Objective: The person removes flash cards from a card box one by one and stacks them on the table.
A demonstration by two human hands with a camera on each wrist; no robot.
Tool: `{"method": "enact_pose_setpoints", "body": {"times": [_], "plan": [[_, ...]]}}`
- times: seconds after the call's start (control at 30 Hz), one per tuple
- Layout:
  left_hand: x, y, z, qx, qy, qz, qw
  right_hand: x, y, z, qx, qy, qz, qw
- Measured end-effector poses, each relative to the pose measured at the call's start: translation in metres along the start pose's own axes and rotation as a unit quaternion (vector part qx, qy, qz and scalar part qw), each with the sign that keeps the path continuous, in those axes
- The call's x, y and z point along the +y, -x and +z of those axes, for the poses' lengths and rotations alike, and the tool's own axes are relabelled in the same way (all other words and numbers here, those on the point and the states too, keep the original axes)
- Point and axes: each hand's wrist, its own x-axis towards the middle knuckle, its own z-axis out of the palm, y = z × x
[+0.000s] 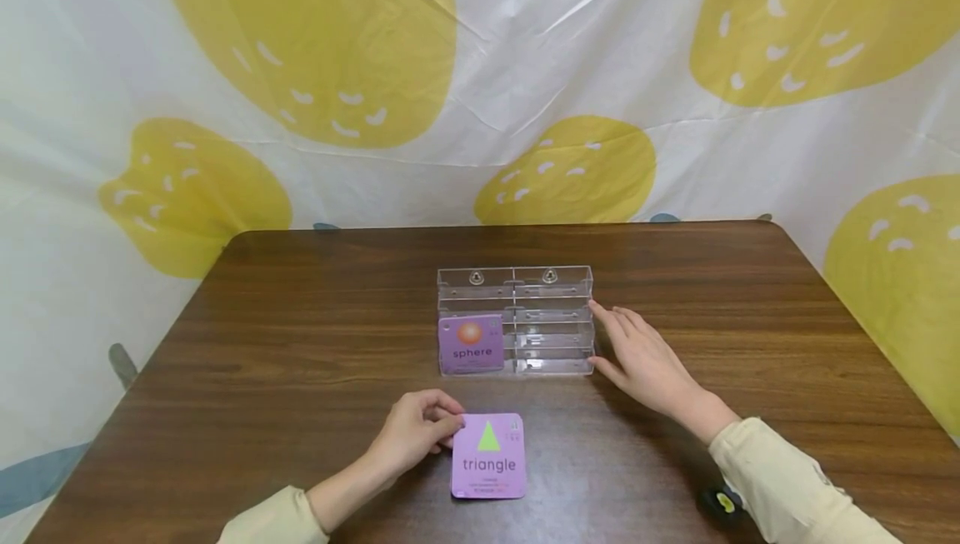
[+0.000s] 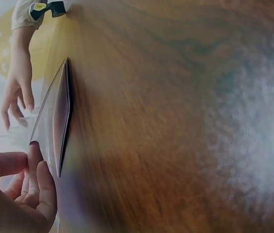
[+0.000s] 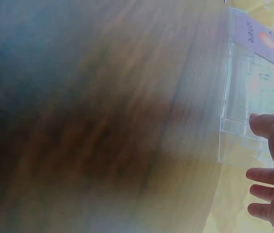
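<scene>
My left hand (image 1: 416,431) pinches the left edge of a square purple card (image 1: 489,456) printed "triangle" with a green triangle. The left wrist view shows that card tilted up at one side, with a stack of cards (image 2: 63,119) on the table under it. My right hand (image 1: 651,361) has its fingers extended, and its fingertips rest at the right side of a clear plastic tiered holder (image 1: 553,340). A purple "sphere" card (image 1: 471,346) with an orange ball stands in the holder's front left slot, leaning back.
The brown wooden table (image 1: 300,344) spreads around the holder and cards. Behind it hangs a white cloth (image 1: 525,27) with large yellow fruit prints. A small dark device (image 1: 722,502) sits by the right sleeve.
</scene>
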Motion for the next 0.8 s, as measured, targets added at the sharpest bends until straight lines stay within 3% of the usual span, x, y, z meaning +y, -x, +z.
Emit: {"method": "enact_pose_setpoints", "body": {"times": [0.8], "plan": [[-0.0056,-0.0015,-0.0034,0.000,-0.019,-0.001,0.9998,-0.0006,0.0000,0.0006,0.001,-0.001,-0.001,1.0000]]}}
